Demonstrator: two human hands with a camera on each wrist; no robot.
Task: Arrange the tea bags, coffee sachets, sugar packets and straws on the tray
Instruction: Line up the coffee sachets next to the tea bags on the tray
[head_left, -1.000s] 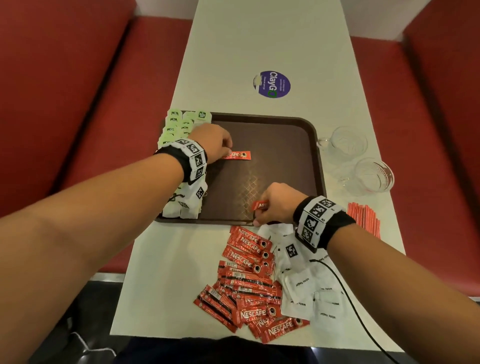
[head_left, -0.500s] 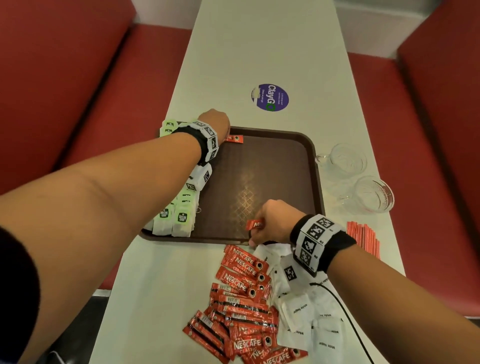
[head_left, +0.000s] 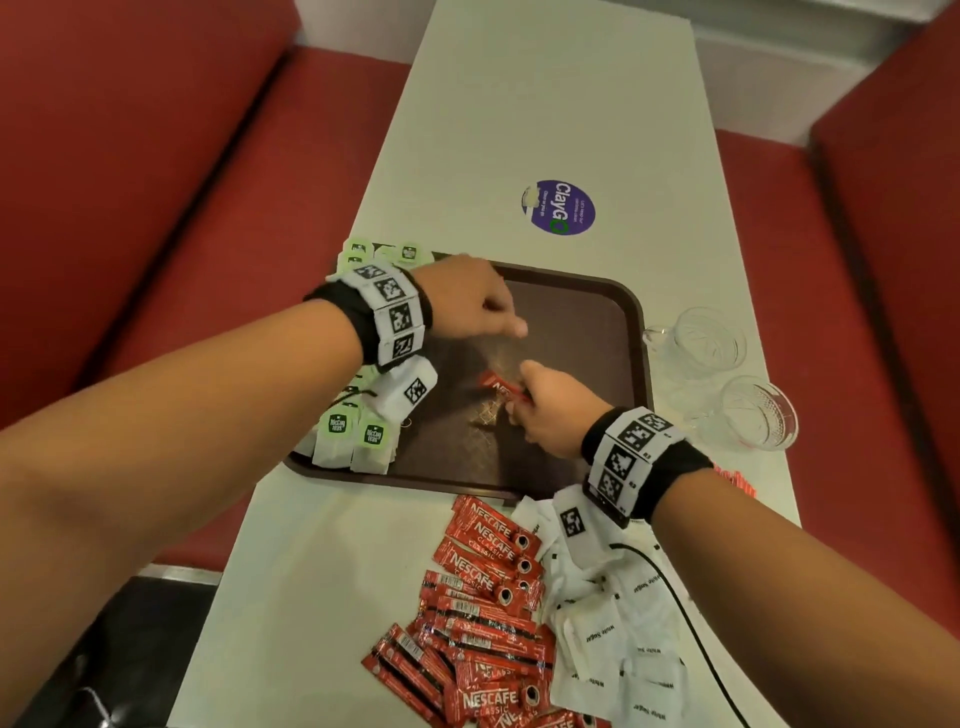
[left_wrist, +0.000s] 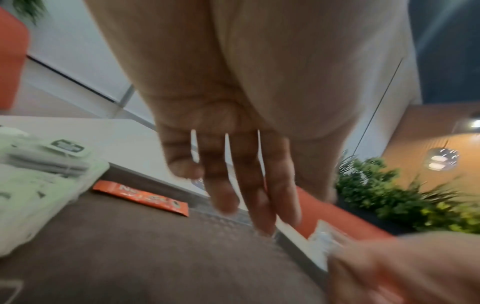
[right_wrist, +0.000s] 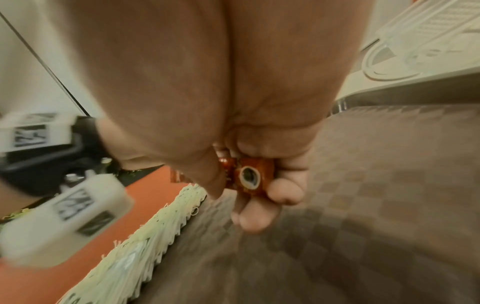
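Your left hand (head_left: 470, 301) has let go of the first red foil coffee sachet (left_wrist: 141, 197), now lying at the far edge of the brown plastic tray (head_left: 597, 364), and comes back empty, fingers loose. Your right hand (head_left: 553, 410) has carried a second red sachet (head_left: 501, 388) mid-tray, pinched; the rest wait on the near white surface (head_left: 332, 571)

right hand (head_left: 550, 410) pinches sachet (head_left: 497, 388) over tray (head_left: 587, 332) | left hand (head_left: 470, 301) above tray, fingers extended | tea bags (head_left: 353, 436) along tray's left edge | sachets (head_left: 483, 618), sugar (head_left: 618, 639) on table (head_left: 545, 114)
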